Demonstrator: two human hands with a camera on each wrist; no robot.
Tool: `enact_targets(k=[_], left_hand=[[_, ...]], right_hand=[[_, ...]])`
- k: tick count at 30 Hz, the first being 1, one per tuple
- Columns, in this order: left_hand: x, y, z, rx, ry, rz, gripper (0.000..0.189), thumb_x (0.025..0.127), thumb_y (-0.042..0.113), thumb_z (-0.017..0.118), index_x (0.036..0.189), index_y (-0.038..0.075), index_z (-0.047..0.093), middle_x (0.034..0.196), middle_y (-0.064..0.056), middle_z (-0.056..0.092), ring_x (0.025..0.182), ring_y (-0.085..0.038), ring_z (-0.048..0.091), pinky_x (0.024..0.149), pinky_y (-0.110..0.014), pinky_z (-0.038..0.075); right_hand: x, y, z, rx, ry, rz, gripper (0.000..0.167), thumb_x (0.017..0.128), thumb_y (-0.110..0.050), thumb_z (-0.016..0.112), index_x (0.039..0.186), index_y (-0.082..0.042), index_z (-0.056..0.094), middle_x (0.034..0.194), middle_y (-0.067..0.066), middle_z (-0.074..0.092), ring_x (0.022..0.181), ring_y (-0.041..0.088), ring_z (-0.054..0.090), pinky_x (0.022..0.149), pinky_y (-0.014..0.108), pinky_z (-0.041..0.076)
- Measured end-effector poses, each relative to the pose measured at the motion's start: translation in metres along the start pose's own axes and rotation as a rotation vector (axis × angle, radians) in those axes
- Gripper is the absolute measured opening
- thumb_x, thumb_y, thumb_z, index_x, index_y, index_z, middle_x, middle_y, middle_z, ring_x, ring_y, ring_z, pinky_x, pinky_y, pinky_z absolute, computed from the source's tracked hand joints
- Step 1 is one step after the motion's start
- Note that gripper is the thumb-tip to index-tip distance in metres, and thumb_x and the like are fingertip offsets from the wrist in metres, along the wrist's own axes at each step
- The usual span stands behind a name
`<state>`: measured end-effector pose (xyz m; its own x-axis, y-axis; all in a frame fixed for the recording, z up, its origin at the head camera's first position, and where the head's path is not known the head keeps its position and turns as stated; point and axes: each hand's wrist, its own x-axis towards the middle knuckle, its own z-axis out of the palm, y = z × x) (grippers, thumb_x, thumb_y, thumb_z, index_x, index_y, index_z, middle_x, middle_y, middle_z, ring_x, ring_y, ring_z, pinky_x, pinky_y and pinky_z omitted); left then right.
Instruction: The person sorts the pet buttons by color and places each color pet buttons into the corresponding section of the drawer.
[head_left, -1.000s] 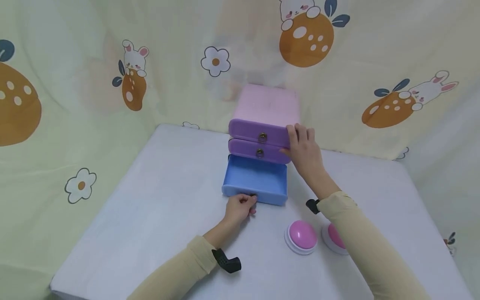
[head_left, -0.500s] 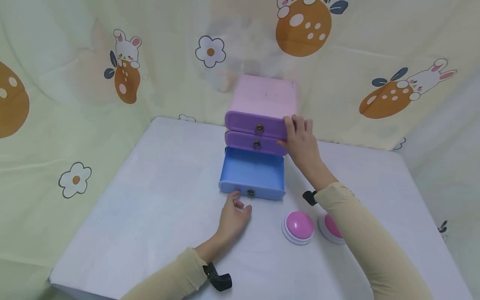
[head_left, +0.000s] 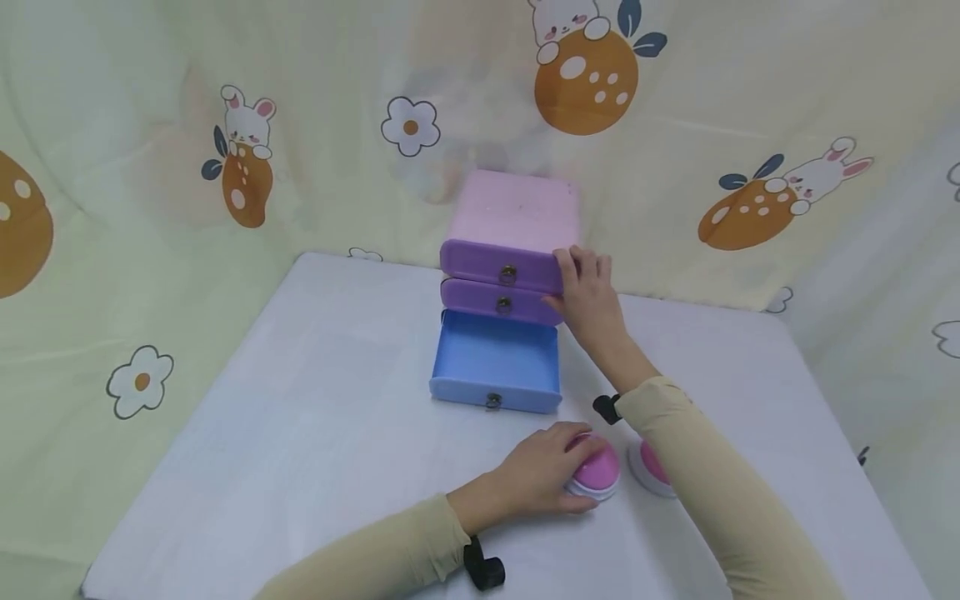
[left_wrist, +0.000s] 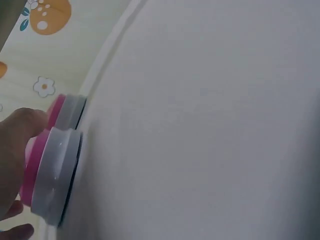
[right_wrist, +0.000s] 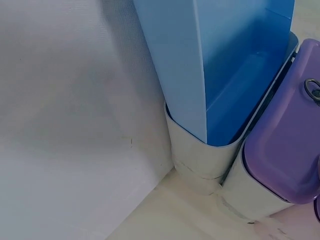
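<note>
A small drawer cabinet (head_left: 517, 208) with a pink top stands at the back of the table. Its two purple drawers (head_left: 480, 260) are closed, while the blue bottom drawer (head_left: 495, 354) is pulled out with nothing inside. My right hand (head_left: 592, 304) holds the cabinet's right front corner, its fingers bent over the top drawer's edge and the thumb at the drawer below. In front of the blue drawer, my left hand (head_left: 543, 475) is curved round a pink dome push button (head_left: 600, 471) on a white base. The left wrist view shows that button's base (left_wrist: 55, 175) resting on the table.
Just right of the held button sits a second pink push button (head_left: 652, 467), partly hidden by my right sleeve. A curtain (head_left: 322, 167) printed with rabbits hangs behind the white table (head_left: 337, 400). The open drawer juts forward from the cabinet.
My left hand has let go of the blue drawer's knob and moved right and nearer, onto the pink push button. The right hand keeps its hold on the cabinet; the drawer stays out.
</note>
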<state>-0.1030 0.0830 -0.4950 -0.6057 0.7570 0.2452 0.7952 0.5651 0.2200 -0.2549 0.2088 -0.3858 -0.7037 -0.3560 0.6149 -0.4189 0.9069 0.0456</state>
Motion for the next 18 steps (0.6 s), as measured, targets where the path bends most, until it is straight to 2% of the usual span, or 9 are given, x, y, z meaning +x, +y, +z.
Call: enact_targets(k=[3, 8, 13, 18], left_hand=[[0.007, 0.002, 0.004, -0.005, -0.006, 0.006, 0.078, 0.076, 0.061, 0.067, 0.14, 0.027, 0.039, 0.142, -0.002, 0.043, 0.13, -0.013, 0.043, 0.098, -0.027, 0.045], [0.008, 0.003, 0.006, -0.025, -0.038, 0.001, 0.073, 0.078, 0.058, 0.067, 0.139, 0.028, 0.041, 0.14, -0.002, 0.045, 0.127, -0.013, 0.046, 0.096, -0.027, 0.046], [0.01, 0.002, 0.006, -0.045, -0.042, -0.033, 0.071, 0.078, 0.057, 0.067, 0.139, 0.029, 0.041, 0.14, -0.002, 0.045, 0.125, -0.014, 0.047, 0.094, -0.028, 0.047], [0.013, 0.0, 0.006, -0.066, -0.059, -0.051, 0.069, 0.079, 0.055, 0.067, 0.138, 0.03, 0.042, 0.138, -0.001, 0.047, 0.123, -0.013, 0.049, 0.095, -0.027, 0.047]], right_hand=[[-0.001, 0.001, -0.002, 0.0, 0.005, 0.001, 0.071, 0.079, -0.031, 0.077, 0.13, -0.008, 0.033, 0.124, 0.02, 0.038, 0.097, 0.037, 0.039, 0.059, 0.042, 0.055], [-0.003, 0.001, -0.001, -0.004, -0.011, 0.01, 0.071, 0.08, -0.032, 0.075, 0.13, -0.008, 0.032, 0.124, 0.02, 0.038, 0.098, 0.036, 0.039, 0.06, 0.041, 0.056], [-0.003, 0.0, -0.001, -0.013, -0.018, 0.014, 0.071, 0.081, -0.033, 0.075, 0.131, -0.01, 0.031, 0.125, 0.02, 0.037, 0.099, 0.036, 0.039, 0.061, 0.04, 0.056], [-0.001, 0.0, 0.0, -0.007, 0.011, -0.003, 0.07, 0.08, -0.032, 0.075, 0.131, -0.008, 0.033, 0.124, 0.021, 0.038, 0.098, 0.037, 0.04, 0.062, 0.041, 0.055]])
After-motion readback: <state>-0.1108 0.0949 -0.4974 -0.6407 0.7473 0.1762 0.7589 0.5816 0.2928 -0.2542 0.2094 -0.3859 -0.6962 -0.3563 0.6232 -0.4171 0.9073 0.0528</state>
